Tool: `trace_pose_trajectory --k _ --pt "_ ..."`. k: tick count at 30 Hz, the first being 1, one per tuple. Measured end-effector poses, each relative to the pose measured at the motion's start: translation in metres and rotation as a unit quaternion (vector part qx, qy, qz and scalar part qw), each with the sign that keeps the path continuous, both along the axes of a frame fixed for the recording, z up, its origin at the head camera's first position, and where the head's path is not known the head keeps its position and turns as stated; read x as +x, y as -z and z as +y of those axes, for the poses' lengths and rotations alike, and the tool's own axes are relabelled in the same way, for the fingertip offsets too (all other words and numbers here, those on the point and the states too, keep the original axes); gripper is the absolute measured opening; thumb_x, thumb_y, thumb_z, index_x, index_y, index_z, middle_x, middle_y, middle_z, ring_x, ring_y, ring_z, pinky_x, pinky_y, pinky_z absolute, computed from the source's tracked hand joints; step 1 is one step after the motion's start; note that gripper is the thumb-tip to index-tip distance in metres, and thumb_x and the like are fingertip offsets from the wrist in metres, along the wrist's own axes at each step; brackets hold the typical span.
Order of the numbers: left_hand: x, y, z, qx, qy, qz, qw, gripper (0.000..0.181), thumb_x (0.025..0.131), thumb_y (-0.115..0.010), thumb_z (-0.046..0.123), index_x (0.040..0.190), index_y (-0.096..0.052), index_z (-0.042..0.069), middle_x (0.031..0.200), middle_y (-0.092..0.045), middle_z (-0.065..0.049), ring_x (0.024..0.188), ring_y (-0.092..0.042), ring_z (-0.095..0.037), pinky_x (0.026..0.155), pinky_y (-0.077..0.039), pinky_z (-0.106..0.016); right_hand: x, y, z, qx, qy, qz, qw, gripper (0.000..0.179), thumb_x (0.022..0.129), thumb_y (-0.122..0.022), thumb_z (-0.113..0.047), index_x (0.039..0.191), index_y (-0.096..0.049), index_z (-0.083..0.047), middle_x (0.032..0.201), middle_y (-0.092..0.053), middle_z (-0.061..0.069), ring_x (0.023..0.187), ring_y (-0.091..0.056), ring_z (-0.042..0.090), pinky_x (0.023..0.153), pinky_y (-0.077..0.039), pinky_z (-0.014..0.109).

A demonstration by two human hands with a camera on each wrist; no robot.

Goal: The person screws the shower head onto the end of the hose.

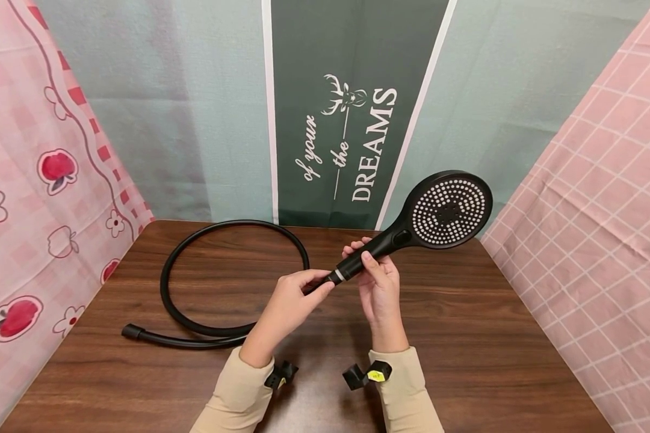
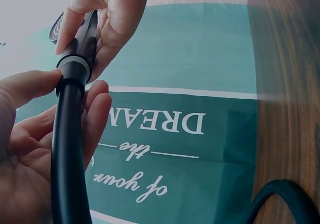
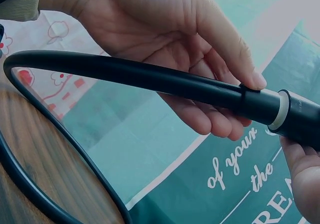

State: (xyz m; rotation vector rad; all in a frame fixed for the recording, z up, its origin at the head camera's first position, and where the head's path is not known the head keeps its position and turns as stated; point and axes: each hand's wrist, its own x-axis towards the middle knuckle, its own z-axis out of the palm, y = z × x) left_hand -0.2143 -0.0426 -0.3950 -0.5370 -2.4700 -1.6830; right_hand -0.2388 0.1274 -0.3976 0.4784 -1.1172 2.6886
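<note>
A black shower head (image 1: 448, 211) with rows of pale nozzles is tilted up to the right above the table. My right hand (image 1: 380, 288) grips its handle, thumb on top and fingers behind. The left hand (image 1: 292, 304) pinches the connector at the end of a black shower hose (image 1: 165, 273), thumb on one side and fingers on the other. In the right wrist view the hose connector (image 3: 262, 106) meets the handle end, and a pale ring (image 3: 282, 110) shows between them. The hose loops over the table at the left, and its free end (image 1: 132, 331) lies near the left edge.
The dark wood table (image 1: 466, 337) spreads under both hands. Behind it hangs a green cloth (image 1: 222, 120) with white lettering. Pink patterned cloths stand at the left (image 1: 21, 240) and right (image 1: 590, 240). Each wrist wears a small black camera mount.
</note>
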Motion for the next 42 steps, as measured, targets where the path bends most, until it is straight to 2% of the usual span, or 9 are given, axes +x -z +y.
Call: trace_pose_trajectory --k 8,17,36,42 --pt "0.0 0.0012 0.0013 -0.003 -0.005 0.013 0.9999 0.021 0.093 -0.071 0.019 0.112 -0.075 0.012 0.097 -0.074 -0.003 0.076 -0.06 -0.01 0.066 -0.05 -0.023 -0.0003 0.0007 0.0004 -0.005 -0.001 -0.001 1.0 0.021 0.1 -0.053 0.0 0.121 -0.056 0.002 0.101 -0.073 0.007 0.097 -0.074 0.018 0.096 -0.054 0.035" --pt "0.0007 0.0005 0.0027 -0.004 -0.014 0.035 0.9993 0.02 0.091 -0.073 0.017 0.11 -0.075 0.012 0.095 -0.074 -0.003 0.077 -0.061 -0.01 0.067 -0.051 -0.022 -0.0008 -0.0004 0.0006 0.002 -0.005 0.004 1.0 0.018 0.1 -0.053 -0.001 0.116 -0.061 -0.005 0.101 -0.074 0.006 0.097 -0.074 0.017 0.096 -0.054 0.034" --pt "0.0028 -0.0017 0.0031 0.0 -0.024 0.031 0.9992 0.022 0.089 -0.075 0.017 0.11 -0.075 0.012 0.096 -0.073 -0.003 0.085 -0.068 -0.013 0.073 -0.054 -0.024 -0.0003 0.0005 0.0009 0.004 -0.001 0.0 1.0 0.019 0.101 -0.051 0.0 0.116 -0.06 -0.005 0.102 -0.073 0.006 0.097 -0.074 0.017 0.096 -0.054 0.034" --pt "0.0015 -0.0001 0.0027 0.001 -0.02 0.016 0.9997 0.023 0.089 -0.075 0.019 0.111 -0.074 0.013 0.097 -0.074 -0.003 0.083 -0.066 -0.011 0.07 -0.053 -0.023 -0.001 0.0012 0.0011 0.002 -0.003 0.005 1.0 0.019 0.101 -0.05 0.001 0.116 -0.06 -0.005 0.102 -0.073 0.006 0.097 -0.074 0.018 0.096 -0.054 0.034"
